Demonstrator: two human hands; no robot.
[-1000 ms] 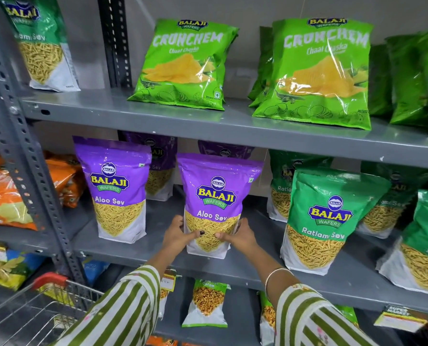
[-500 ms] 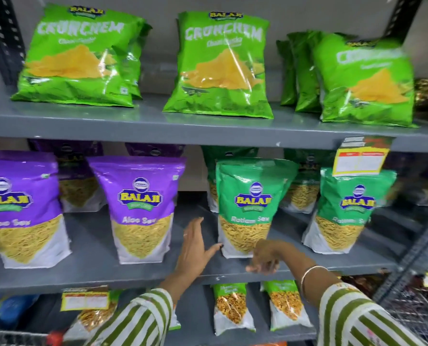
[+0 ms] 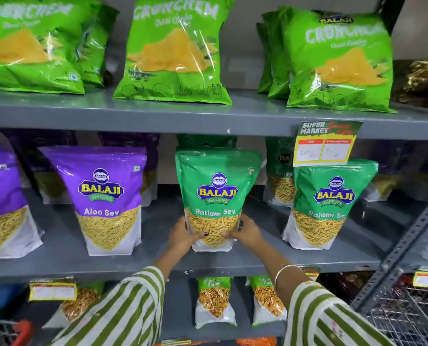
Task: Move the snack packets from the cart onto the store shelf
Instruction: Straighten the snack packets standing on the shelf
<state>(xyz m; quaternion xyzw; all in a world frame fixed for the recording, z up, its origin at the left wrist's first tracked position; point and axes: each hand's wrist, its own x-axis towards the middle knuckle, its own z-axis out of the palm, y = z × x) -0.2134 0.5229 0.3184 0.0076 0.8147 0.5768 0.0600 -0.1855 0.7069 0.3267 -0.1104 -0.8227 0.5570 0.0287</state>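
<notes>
On the middle shelf (image 3: 232,264), near its front edge, my left hand (image 3: 183,235) and right hand (image 3: 245,233) clasp the bottom corners of a green Ratlami Sev packet (image 3: 214,196), one on each side, thumbs pressed across the clear window at its base. It stands upright, its base on the shelf just back from the lip. To its left is a bare strip of shelf, then a purple Aloo Sev packet (image 3: 105,196), also upright and well clear of mine. To its right is a wider gap before a second Ratlami packet (image 3: 330,203), which stands under a price tag (image 3: 325,146) hung from the upper shelf (image 3: 158,116). Behind my packet, more green packets fill the back row, with open shelf showing between the rows. Above it, the top of my packet comes close to the underside of the upper shelf, where Crunchem bags (image 3: 175,51) lean. Below and to its left, a cart handle (image 3: 20,330) shows at the corner of the view.
</notes>
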